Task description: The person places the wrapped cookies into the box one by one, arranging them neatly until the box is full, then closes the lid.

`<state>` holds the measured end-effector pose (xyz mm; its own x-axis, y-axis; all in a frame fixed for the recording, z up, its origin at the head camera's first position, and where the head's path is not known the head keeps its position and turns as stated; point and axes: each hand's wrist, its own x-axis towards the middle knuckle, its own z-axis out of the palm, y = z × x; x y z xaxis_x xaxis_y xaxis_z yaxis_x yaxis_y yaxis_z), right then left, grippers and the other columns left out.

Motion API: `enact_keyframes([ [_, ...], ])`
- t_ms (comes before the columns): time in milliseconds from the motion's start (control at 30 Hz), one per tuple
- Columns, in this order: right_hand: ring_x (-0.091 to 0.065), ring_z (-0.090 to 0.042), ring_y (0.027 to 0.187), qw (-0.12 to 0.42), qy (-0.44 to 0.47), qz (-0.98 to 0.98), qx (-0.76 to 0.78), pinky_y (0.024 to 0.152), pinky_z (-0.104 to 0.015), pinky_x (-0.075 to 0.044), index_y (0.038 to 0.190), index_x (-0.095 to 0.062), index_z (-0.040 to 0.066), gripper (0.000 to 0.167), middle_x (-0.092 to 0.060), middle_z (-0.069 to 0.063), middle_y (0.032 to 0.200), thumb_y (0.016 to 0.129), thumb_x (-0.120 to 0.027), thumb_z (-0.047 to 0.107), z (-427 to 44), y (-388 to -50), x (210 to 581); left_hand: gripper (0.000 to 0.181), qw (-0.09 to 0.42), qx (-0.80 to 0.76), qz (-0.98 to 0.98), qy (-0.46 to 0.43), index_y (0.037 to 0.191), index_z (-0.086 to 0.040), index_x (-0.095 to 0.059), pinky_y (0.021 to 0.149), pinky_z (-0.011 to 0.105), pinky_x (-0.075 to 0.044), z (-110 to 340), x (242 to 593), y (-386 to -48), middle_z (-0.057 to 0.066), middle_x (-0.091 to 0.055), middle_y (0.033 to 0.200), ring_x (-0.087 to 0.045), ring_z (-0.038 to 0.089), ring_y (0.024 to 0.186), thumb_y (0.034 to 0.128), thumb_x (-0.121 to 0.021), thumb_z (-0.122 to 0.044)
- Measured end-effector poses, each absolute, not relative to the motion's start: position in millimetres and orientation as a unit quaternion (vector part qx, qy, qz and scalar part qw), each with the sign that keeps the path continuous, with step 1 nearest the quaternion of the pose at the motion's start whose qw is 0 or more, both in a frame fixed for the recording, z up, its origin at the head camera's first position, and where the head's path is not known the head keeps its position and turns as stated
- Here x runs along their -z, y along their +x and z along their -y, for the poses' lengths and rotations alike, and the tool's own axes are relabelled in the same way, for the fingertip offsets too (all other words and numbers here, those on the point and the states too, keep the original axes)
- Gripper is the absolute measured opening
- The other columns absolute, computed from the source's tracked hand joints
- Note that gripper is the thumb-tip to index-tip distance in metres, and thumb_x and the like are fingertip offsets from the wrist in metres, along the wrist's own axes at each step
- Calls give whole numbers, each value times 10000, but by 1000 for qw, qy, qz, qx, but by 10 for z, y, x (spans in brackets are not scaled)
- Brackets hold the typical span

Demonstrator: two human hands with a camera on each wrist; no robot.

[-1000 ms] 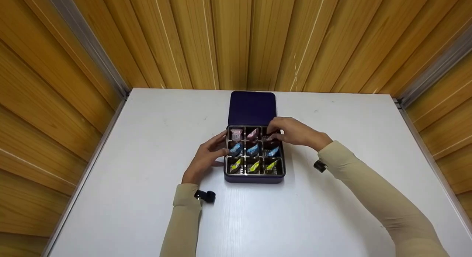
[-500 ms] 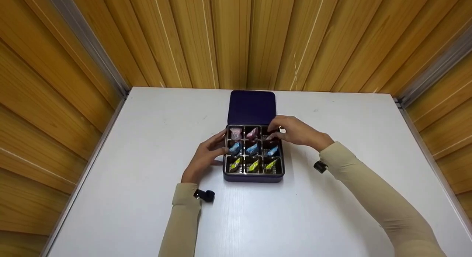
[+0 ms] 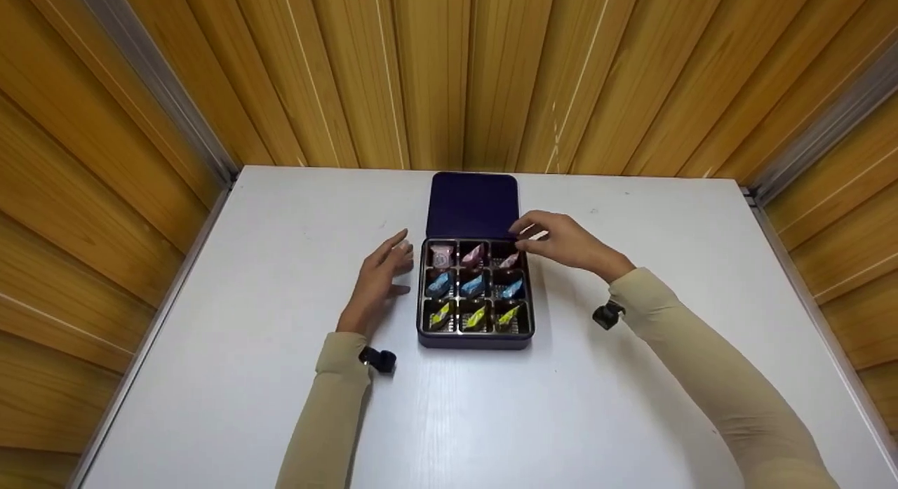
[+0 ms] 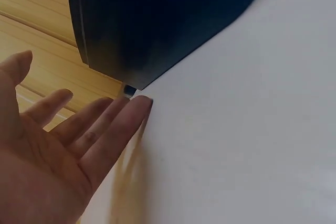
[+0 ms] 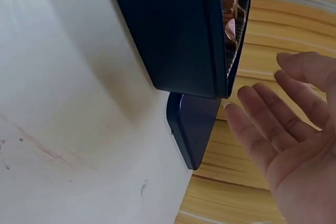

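Note:
A dark blue tin [image 3: 475, 342] stands on the table with its lid [image 3: 472, 205] folded back behind it. Its divided tray holds wrapped candies: pink ones [image 3: 473, 256] in the back row, blue ones [image 3: 473, 285] in the middle, yellow ones [image 3: 476, 316] in front. My right hand [image 3: 565, 242] hovers at the back right corner, beside a pink candy [image 3: 508, 262] in its compartment; the right wrist view shows loose fingers and a bare palm [image 5: 294, 156]. Left of the tin, apart from it, my left hand [image 3: 377, 282] holds nothing, its fingers [image 4: 113, 140] extended.
The white table [image 3: 238, 320] extends on both sides of the tin and in front of it. Wood-patterned panels [image 3: 435, 75] rise behind the table and at both sides. Each wrist wears a small black camera [image 3: 379, 360].
My right hand has let go of the pink candy in the back right compartment and lifted away. My left hand has come off the tin's left side and moved left.

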<state>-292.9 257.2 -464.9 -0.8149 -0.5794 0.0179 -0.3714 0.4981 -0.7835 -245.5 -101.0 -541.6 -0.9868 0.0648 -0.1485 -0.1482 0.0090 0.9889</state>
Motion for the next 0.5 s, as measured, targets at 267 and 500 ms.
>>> enact_keyframes([
  [267, -628, -338, 1277, 131, -206, -848, 470, 1051, -507, -534, 1422, -622, 12, 417, -598, -232, 1449, 1055, -694, 196, -2542, -3078, 4700, 658, 73, -629, -774, -2, 1612, -189, -493, 928, 586, -599, 1069, 5179, -2781, 162, -577, 1509, -584, 379, 1334, 1053, -624, -509],
  [500, -562, -330, 1352, 130, -126, -849, 497, 1089, -484, -505, 1531, -520, 32, 556, -504, -208, 1558, 1055, -687, 265, -2443, -3174, 4733, 705, 67, -612, -788, 13, 1629, -165, -459, 1039, 565, -542, 1043, 5072, -3057, 201, -461, 1613, -490, 360, 1444, 1031, -671, -472],
])
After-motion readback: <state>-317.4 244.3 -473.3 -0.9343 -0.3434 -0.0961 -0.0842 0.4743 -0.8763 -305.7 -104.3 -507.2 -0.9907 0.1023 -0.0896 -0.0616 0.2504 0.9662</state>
